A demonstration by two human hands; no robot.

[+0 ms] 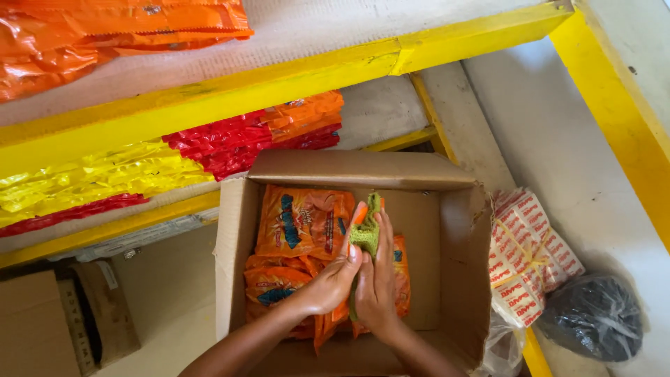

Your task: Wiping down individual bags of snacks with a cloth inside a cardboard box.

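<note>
Hands meet over an open cardboard box [457, 279] that sits below yellow-edged shelves [209, 98]. We see the left hand [333, 279] reaching in from the lower left, its fingers curled and closed on the orange side of a standing packet [365, 234]. The right hand [377, 279] presses flat against the packet's other side, fingers stretched upward, so the packet is pinched upright between the two palms. Its top, green with an orange edge, sticks up above the fingertips.

The packet stands inside the box, near the middle, just right of a stack of orange packs [300, 223] lying flat along the box's left half. More orange packs lie under the hands, and one shows behind the right hand. The right half of the box floor is bare cardboard.

Outside the box, touching its right wall, we see a bundle of white-and-red wrapped bars [527, 255] tied with yellow string. Just beyond it lies a black plastic bag [593, 318]. On the shelf behind the box lie rows of yellow, red and orange packs [230, 143], and the top shelf holds orange bags [105, 28]. A second cardboard box [42, 321] sits at the lower left.
</note>
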